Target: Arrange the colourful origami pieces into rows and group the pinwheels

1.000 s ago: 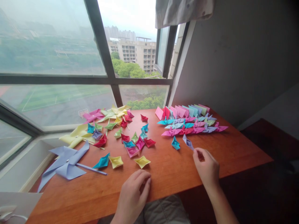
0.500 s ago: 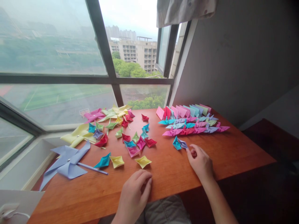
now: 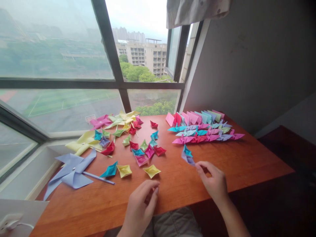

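Note:
My right hand (image 3: 213, 179) pinches the near tip of a purple paper boat (image 3: 188, 158) between thumb and fingers. A blue paper boat (image 3: 187, 150) stands just behind the purple one, partly overlapped by it. My left hand (image 3: 143, 204) hovers or rests at the table's near edge, its fingers curled and closed, with nothing seen in them. Closest to it is a yellow paper boat (image 3: 151, 171). Another yellow boat (image 3: 124, 171) and a blue boat (image 3: 109, 170) sit side by side to the left.
Several coloured boats (image 3: 149, 151) fill the middle of the wooden table (image 3: 172, 187). Paper cranes (image 3: 207, 136) stand in rows at the right back. Paper pinwheels, one purple (image 3: 73, 169), lie on the left by the window (image 3: 150, 86).
My right hand has taken hold of the purple boat's tip and drawn it nearer and left, from beside the blue boat to in front of it. The left hand has barely shifted.

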Motion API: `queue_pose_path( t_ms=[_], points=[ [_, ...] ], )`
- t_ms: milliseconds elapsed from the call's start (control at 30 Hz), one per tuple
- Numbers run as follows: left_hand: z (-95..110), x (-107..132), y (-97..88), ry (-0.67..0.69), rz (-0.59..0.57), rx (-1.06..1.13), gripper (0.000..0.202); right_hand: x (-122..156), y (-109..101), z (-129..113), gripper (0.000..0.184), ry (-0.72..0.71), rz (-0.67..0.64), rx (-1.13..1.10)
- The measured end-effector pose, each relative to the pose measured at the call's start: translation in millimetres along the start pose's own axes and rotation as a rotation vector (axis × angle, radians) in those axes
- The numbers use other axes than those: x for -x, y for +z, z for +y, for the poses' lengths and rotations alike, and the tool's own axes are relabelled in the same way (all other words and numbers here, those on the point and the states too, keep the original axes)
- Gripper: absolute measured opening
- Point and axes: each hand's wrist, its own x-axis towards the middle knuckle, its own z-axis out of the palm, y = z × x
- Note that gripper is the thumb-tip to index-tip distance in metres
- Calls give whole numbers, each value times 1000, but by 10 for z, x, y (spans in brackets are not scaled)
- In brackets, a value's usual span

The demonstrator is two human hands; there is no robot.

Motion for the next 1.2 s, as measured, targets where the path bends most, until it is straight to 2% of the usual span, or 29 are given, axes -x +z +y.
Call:
queue_pose_path(
  t_ms=[133, 267, 367, 600, 767, 900, 1200],
  points=[
    [-25, -19, -23, -86, 85, 113, 23, 102, 97, -256, 19, -91, -340, -212],
    [-36, -44, -21, -75, 13, 77, 28, 153, 188, -353, 17, -165, -472, -213],
    [-20, -56, -17, -35, -43, 23, 16, 154, 195, -369, 17, -180, -503, -183],
    [1, -64, -24, -33, -124, -39, 14, 162, 187, -363, 15, -173, -540, -158],
    [-3, -62, -9, -22, -134, -79, 14, 143, 157, -452, 9, -148, -532, -117],
    [3, -48, 5, -11, -139, -90, 14, 129, 159, -577, 20, -145, -498, -99],
    [-32, -34, 15, -2, -97, -58, 12, 162, 345, -707, 14, -180, -515, -71]
  ],
)
